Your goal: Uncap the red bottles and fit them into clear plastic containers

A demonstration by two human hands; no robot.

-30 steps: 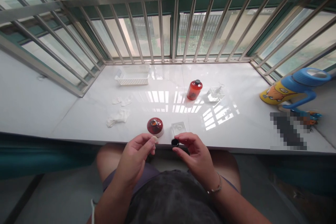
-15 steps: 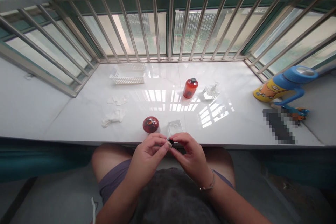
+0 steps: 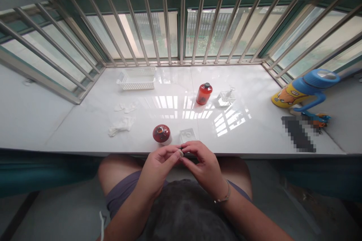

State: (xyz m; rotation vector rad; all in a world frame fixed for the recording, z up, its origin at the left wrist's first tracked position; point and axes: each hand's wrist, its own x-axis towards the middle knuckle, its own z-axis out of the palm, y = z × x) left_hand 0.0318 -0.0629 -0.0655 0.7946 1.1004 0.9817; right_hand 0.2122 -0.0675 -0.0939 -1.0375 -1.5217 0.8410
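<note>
My left hand [image 3: 161, 163] and my right hand [image 3: 202, 162] meet at the table's front edge, fingertips pinched together around a small black cap [image 3: 181, 149]. A small pale piece [image 3: 180, 153] shows under my left thumb, against the cap; its kind is unclear. Just beyond my left hand stands a dark red bottle [image 3: 161, 134] with its mouth uncovered. Beside it, partly behind my right fingers, lies a clear square glass container [image 3: 187, 134]. Farther back are an orange-red bottle with a black cap [image 3: 204, 94] and a clear pump bottle [image 3: 226, 98].
A white perforated basket [image 3: 137, 79] sits at the back left. Crumpled white tissues or gloves [image 3: 121, 126] lie nearer on the left. On the right are a blue and yellow flask [image 3: 302, 88] and a blurred dark object [image 3: 298, 133]. Metal window bars [image 3: 182, 30] line the back.
My hands stay together, with fingers shifted slightly around the cap, so less of its black surface shows. The view has moved slightly; the things on the table stay put.
</note>
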